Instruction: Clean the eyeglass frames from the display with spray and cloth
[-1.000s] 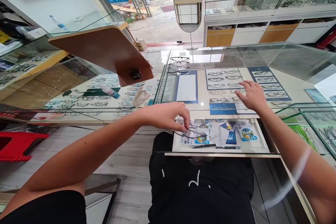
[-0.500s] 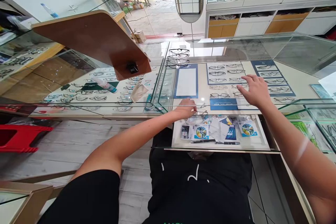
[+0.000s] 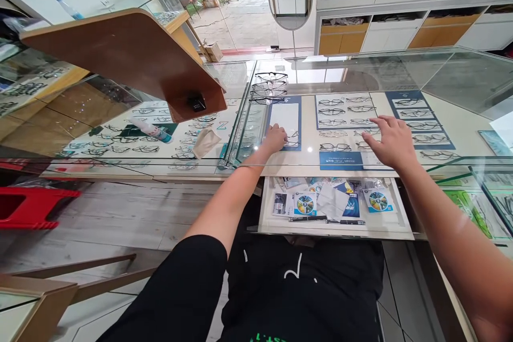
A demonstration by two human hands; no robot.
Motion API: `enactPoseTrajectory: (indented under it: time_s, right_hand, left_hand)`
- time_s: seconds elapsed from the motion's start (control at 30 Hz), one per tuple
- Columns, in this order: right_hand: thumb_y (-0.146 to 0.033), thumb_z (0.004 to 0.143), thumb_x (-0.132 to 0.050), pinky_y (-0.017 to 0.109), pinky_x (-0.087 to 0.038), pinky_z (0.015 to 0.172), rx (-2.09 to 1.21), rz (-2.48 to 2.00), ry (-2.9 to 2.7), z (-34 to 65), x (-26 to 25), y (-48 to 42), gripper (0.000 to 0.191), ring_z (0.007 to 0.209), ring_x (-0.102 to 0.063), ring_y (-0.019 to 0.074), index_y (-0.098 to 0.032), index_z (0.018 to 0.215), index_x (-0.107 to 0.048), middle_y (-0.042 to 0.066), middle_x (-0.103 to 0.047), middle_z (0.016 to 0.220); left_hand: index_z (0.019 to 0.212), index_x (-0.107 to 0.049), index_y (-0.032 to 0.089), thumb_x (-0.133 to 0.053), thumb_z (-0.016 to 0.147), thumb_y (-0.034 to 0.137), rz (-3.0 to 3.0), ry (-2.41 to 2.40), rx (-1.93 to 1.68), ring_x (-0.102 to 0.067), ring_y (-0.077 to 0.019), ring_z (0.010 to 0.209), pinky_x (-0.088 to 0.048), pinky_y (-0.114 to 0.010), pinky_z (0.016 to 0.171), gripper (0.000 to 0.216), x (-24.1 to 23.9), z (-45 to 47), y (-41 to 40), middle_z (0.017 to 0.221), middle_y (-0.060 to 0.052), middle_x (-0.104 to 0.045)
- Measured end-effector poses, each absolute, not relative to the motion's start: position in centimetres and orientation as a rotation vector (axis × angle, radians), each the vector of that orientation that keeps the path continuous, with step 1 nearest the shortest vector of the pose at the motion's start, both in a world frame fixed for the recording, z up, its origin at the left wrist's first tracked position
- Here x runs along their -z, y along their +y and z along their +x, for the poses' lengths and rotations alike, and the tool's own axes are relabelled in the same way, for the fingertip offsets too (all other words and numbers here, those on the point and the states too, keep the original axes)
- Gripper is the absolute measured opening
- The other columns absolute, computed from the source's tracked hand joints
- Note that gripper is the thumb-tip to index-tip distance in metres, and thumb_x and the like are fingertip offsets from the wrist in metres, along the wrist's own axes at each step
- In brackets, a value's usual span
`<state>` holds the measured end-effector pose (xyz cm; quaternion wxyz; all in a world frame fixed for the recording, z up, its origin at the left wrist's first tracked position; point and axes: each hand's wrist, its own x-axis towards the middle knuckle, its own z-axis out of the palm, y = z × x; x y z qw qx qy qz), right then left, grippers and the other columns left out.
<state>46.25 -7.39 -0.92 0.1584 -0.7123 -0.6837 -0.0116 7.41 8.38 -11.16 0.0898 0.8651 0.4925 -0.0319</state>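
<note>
My left hand [image 3: 275, 138] is closed on a thin-framed pair of eyeglasses [image 3: 292, 139], over the blue-bordered white card [image 3: 284, 112] on the left of the display area. Part of the frame is hidden by my fingers. My right hand [image 3: 390, 141] is spread open above the glass showcase, near rows of eyeglasses [image 3: 335, 147] laid out on blue and white cards. It holds nothing; whether it touches the glass I cannot tell. Close to my left hand, several dark-rimmed eyeglasses [image 3: 271, 85] are lined up behind one another.
A pulled-out drawer [image 3: 266, 224] in front of me holds packets, papers and pens. To the left, a brown board [image 3: 132, 64] leans over the counter, with a spray bottle [image 3: 150, 130] and a pale cloth [image 3: 206, 142] nearby. A red stool [image 3: 36, 207] stands at the left.
My left hand has moved forward and left with the eyeglasses, from above the drawer's back edge to the white card. My right hand stays nearly in place. The view has shifted slightly.
</note>
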Motion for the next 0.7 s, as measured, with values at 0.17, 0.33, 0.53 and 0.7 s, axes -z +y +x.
enactPoseTrajectory:
  time_s: [0.17, 0.33, 0.53, 0.7]
  right_hand:
    - [-0.066, 0.106, -0.038, 0.064, -0.042, 0.118, 0.033, -2.039, -1.946, 46.2, 0.9, -7.5, 0.068, 0.149, -0.048, 0.0465, -0.025, 0.155, -0.059, 0.018, -0.056, 0.164]
    - [-0.066, 0.106, -0.040, 0.067, -0.042, 0.117, 0.022, -2.028, -1.943, 46.2, 1.0, -7.5, 0.067, 0.149, -0.047, 0.0486, -0.026, 0.157, -0.057, 0.018, -0.055, 0.164]
    - [-0.066, 0.106, -0.038, 0.065, -0.041, 0.119, 0.033, -2.043, -1.946, 46.0, 0.8, -7.5, 0.068, 0.150, -0.047, 0.0464, -0.024, 0.156, -0.058, 0.019, -0.055, 0.164]
    - [-0.066, 0.106, -0.038, 0.065, -0.042, 0.118, 0.043, -2.034, -1.963, 46.1, 0.9, -7.5, 0.068, 0.150, -0.047, 0.0467, -0.025, 0.157, -0.058, 0.018, -0.055, 0.164]
  left_hand:
    - [0.101, -0.085, 0.020, -0.062, 0.093, 0.027, 2.551, 1.502, 0.121, -0.048, -0.0392, 0.132, -0.033, -0.058, 0.111, 0.025, 11.6, 6.5, 9.2, 0.129, -0.017, -0.075]
    - [0.102, -0.086, 0.021, -0.065, 0.091, 0.032, 2.539, 1.505, 0.115, -0.049, -0.0408, 0.131, -0.032, -0.059, 0.112, 0.026, 12.1, 6.5, 9.6, 0.124, -0.018, -0.075]
    - [0.097, -0.085, 0.021, -0.065, 0.091, 0.029, 2.541, 1.506, 0.123, -0.049, -0.0396, 0.132, -0.031, -0.057, 0.113, 0.023, 12.4, 6.3, 9.8, 0.127, -0.018, -0.075]
    - [0.095, -0.085, 0.022, -0.070, 0.089, 0.037, 2.533, 1.518, 0.124, -0.050, -0.0396, 0.130, -0.033, -0.055, 0.112, 0.022, 12.6, 6.3, 9.9, 0.124, -0.017, -0.075]
